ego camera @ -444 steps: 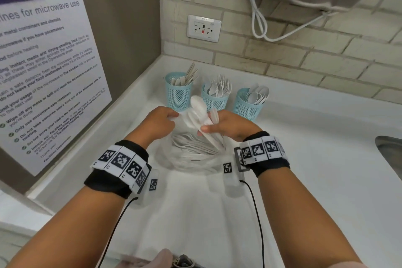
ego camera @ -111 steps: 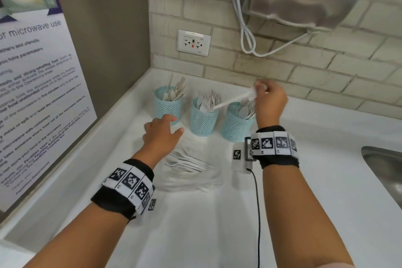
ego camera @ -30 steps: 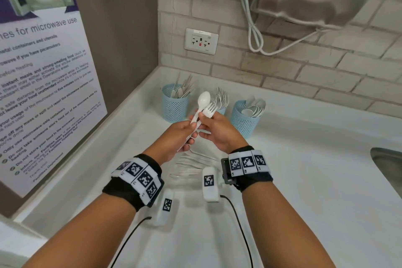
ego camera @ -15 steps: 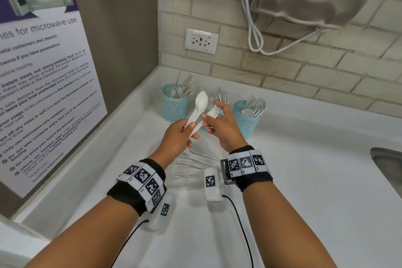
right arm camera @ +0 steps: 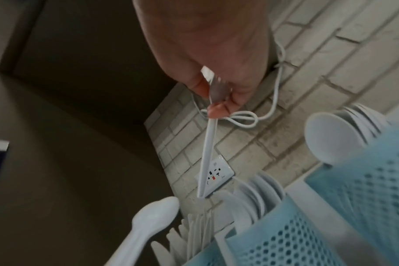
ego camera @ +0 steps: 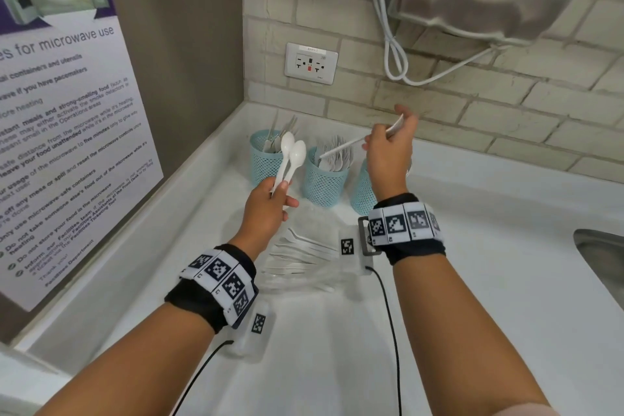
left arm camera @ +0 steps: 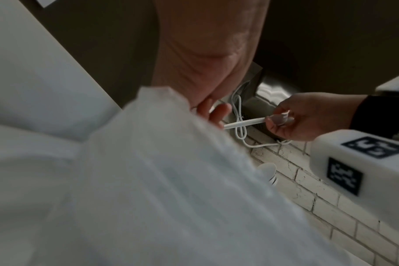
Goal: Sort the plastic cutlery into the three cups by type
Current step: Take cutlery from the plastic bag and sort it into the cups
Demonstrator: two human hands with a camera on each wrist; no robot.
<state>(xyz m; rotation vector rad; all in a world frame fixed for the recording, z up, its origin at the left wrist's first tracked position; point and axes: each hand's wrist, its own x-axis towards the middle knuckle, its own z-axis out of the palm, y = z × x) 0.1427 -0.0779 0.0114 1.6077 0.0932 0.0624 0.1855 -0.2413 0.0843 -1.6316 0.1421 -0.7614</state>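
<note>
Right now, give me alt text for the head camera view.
The right hand lowers a white fork handle-first into the middle blue cup, while the left hand holds two white spoons upright. More cutlery lies on the white counter.

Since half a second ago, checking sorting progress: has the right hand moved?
Yes. The right hand went up and right, toward the brick wall, holding a fork over the middle cup.

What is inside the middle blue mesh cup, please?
The middle cup holds a bunch of white forks, tines up. The right hand is lowering another fork, handle first, towards it. The cup's bottom is hidden, so nothing below the fork heads can be seen.
</note>
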